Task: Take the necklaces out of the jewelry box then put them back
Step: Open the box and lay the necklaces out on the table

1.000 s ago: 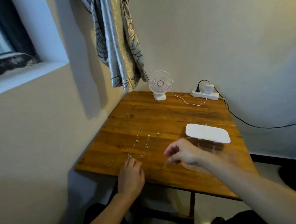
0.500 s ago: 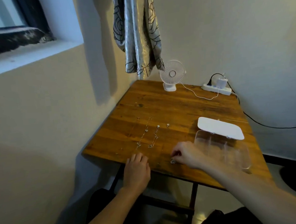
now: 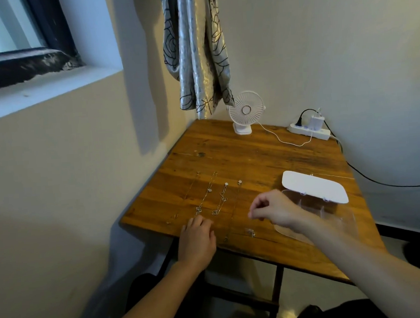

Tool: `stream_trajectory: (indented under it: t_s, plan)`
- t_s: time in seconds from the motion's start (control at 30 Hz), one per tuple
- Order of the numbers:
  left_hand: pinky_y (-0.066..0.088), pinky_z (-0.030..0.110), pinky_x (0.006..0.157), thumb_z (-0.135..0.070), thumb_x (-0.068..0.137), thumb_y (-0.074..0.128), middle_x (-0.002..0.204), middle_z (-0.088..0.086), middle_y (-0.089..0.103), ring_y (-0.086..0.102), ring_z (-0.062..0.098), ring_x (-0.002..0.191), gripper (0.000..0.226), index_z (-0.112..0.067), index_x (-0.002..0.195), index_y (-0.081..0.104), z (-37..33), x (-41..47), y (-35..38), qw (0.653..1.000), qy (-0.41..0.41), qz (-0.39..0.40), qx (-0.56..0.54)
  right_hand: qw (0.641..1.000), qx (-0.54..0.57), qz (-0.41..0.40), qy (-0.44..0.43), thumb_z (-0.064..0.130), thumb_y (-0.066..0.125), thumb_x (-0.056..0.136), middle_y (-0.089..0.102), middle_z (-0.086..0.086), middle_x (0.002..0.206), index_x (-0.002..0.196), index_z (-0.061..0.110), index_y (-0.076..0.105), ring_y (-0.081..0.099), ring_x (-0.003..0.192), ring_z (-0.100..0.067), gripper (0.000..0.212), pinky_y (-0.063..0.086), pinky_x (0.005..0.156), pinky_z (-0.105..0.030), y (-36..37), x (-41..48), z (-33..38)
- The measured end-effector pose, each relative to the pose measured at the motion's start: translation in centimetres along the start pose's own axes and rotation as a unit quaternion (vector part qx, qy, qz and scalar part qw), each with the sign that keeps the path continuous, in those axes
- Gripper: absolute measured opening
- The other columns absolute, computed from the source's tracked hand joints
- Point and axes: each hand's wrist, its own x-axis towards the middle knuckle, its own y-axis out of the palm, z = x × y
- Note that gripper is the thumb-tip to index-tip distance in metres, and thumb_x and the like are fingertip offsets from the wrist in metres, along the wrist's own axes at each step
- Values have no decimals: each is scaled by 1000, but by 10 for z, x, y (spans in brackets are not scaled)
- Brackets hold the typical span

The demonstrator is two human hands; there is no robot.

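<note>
Several thin necklaces [image 3: 207, 191] lie in parallel lines on the left half of the wooden table [image 3: 253, 156]. A small silver piece [image 3: 251, 232] sits alone near the front edge. The jewelry box [image 3: 340, 218] is clear plastic, and its white lid [image 3: 314, 186] is flipped open behind it. My right hand [image 3: 275, 211] hovers between the necklaces and the box, fingers pinched together, with nothing visible in them. It partly hides the box's left side. My left hand [image 3: 197, 242] rests on the front table edge just below the necklaces' near ends, holding nothing.
A small white fan [image 3: 246, 112] stands at the back of the table. Its cable runs to a white power strip [image 3: 310, 130] at the back right. A patterned curtain [image 3: 195, 49] hangs in the corner. Walls close the left and back sides.
My right hand came down to the front edge, left the small silver piece on the table, then lifted and drew back toward the box. My left hand stayed put. The camera shifted.
</note>
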Motion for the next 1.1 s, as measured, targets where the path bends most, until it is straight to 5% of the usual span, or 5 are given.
stream_trajectory:
  t_s: [0.3,0.43,0.67,0.93,1.1]
  plan:
    - [45,34,99,-6,89,57,135,-9,47,47,11,122,53,-31,134,43,-74,37,13,951,-62,110,-284,980,184,-40,56,12,75,81,73,-7,82,93,12,75,64,70,-12,12,45,54,-22,-51,-2,1]
    - [49,22,75,-7,91,55,117,-6,59,58,7,99,50,-27,135,42,-96,43,22,898,-74,188,-390,965,246,-51,77,6,72,83,73,-10,82,95,5,74,64,68,-14,12,45,54,-23,-66,-3,-9]
    - [45,20,73,-15,93,53,104,0,64,59,11,96,23,-21,115,60,-99,46,28,885,-107,199,-408,948,283,-95,108,6,69,84,74,-12,89,97,2,73,66,69,-13,14,46,55,-24,-84,14,-25]
    - [44,28,94,-10,90,59,130,-6,52,47,12,121,47,-21,134,46,-106,72,37,909,-102,159,-373,943,298,-89,119,7,68,86,76,-11,89,99,3,71,67,69,-14,14,46,55,-23,-84,20,-30]
    - [49,22,79,-8,90,58,104,-4,60,57,10,97,40,-20,128,51,-123,81,47,920,-98,141,-353,934,320,-96,126,8,70,85,75,-12,91,98,3,72,67,69,-13,15,45,55,-23,-94,11,-34]
